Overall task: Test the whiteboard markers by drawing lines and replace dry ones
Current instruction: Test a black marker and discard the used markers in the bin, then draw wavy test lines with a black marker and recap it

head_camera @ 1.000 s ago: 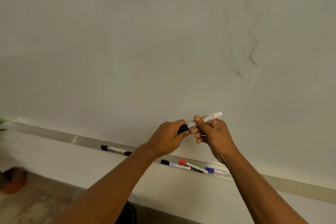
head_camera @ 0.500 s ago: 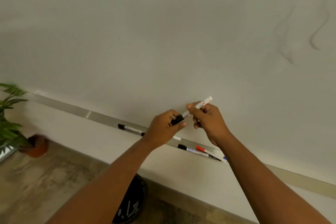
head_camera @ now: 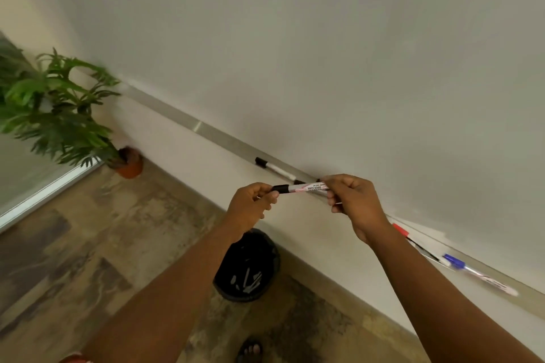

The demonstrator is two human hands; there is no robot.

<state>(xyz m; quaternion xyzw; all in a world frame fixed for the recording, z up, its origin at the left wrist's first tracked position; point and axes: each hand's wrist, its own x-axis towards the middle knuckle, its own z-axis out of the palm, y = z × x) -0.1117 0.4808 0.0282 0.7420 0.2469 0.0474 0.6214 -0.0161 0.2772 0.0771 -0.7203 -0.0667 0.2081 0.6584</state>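
I hold a white-barrelled marker (head_camera: 306, 187) with a black cap between both hands, roughly level, below the whiteboard (head_camera: 324, 53). My left hand (head_camera: 252, 205) pinches the black cap end. My right hand (head_camera: 351, 202) grips the barrel's other end. On the metal tray (head_camera: 224, 137) lie a black-capped marker (head_camera: 274, 169), a red-capped marker (head_camera: 400, 229) and a blue-capped marker (head_camera: 477, 275), both right of my right wrist. A further dark marker end shows just behind my right hand.
A black bin (head_camera: 249, 265) with several discarded markers stands on the floor under my hands. A potted plant (head_camera: 56, 115) in an orange pot stands at the left by a glass panel. A sandalled foot (head_camera: 250, 351) shows at the bottom.
The view has swung down and left, bringing the bin and plant into sight. Both hands have lowered the marker from in front of the board to tray height and tipped it level.
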